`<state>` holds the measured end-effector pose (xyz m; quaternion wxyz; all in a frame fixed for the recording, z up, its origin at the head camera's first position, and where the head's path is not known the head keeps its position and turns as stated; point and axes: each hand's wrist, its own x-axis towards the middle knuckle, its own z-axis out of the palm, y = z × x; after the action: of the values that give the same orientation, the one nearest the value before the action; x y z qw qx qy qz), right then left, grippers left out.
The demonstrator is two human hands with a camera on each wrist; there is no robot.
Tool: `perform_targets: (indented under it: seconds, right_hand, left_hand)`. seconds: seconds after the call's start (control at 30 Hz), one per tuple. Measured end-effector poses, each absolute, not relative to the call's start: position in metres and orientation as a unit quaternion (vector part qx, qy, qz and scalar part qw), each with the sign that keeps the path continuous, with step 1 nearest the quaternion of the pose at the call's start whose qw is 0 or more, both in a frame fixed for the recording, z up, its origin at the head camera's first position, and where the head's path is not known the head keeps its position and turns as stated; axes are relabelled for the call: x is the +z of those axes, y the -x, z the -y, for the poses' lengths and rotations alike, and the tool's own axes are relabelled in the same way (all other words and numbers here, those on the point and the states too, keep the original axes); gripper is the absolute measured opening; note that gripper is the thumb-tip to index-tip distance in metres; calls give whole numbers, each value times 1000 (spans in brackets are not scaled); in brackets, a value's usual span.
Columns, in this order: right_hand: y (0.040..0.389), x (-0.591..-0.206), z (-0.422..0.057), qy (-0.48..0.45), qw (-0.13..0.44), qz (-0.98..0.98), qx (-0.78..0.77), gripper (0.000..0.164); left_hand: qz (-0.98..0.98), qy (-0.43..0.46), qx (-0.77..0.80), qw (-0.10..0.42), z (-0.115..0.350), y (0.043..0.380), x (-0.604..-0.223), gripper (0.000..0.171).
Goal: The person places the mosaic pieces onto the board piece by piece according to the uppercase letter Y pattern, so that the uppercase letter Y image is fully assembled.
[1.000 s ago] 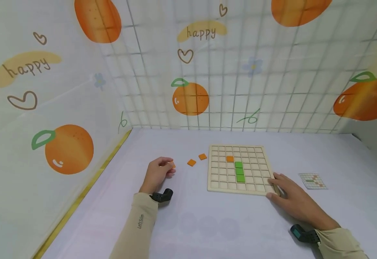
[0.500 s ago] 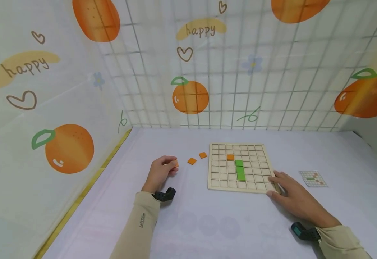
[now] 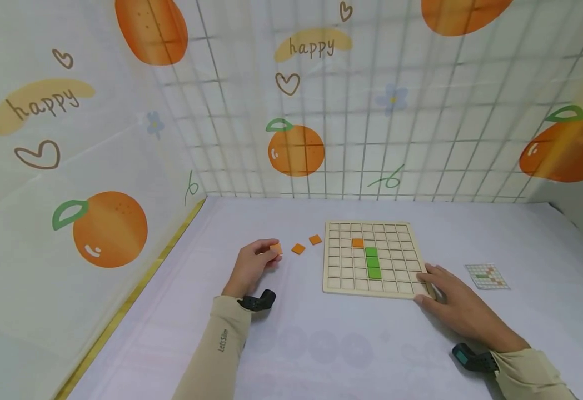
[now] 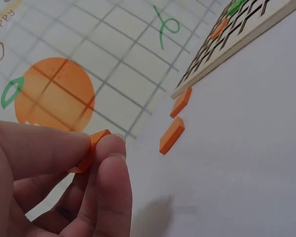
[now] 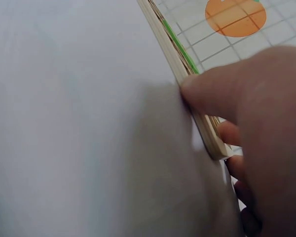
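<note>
My left hand (image 3: pixel 252 266) pinches an orange square tile (image 4: pixel 84 160) between thumb and fingertips, held left of two loose orange tiles (image 3: pixel 298 249) on the table. To the right of those lies a wooden grid board (image 3: pixel 396 258). Three green tiles (image 3: pixel 373 263) form a column in its cells, and one orange tile (image 3: pixel 358 243) sits up and left of them. At the board's near right corner my right hand (image 3: pixel 453 305) holds on, thumb against the front edge and fingers at the right side. The right wrist view shows that thumb (image 5: pixel 212 91) pressed to the wooden edge.
A small pattern card (image 3: pixel 488 276) with a printed grid lies right of the board, beyond my right hand. The white tabletop (image 3: pixel 316 322) meets a grid-patterned curtain (image 3: pixel 351 155) at the back, and a yellow strip (image 3: pixel 136 291) runs along the left side.
My left hand has moved slightly right with the orange tile, nearer to the loose tiles. My right hand stays at the board's corner, and the tiles on the board are unchanged.
</note>
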<state>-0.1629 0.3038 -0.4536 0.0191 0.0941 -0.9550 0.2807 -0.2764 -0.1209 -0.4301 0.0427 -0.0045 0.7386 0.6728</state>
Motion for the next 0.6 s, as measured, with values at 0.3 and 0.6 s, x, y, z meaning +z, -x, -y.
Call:
perform_targets:
  seconds: [0.3,0.6]
  right_hand:
    - [163,-454,-303,-91,17,956,280,72]
    - [163,-453,-303,-84,12,957,276,73]
  left_hand:
    - [-715,9,696,64,114,278,-435,42]
    - [-711,-18,700,72,107,278,-437,44]
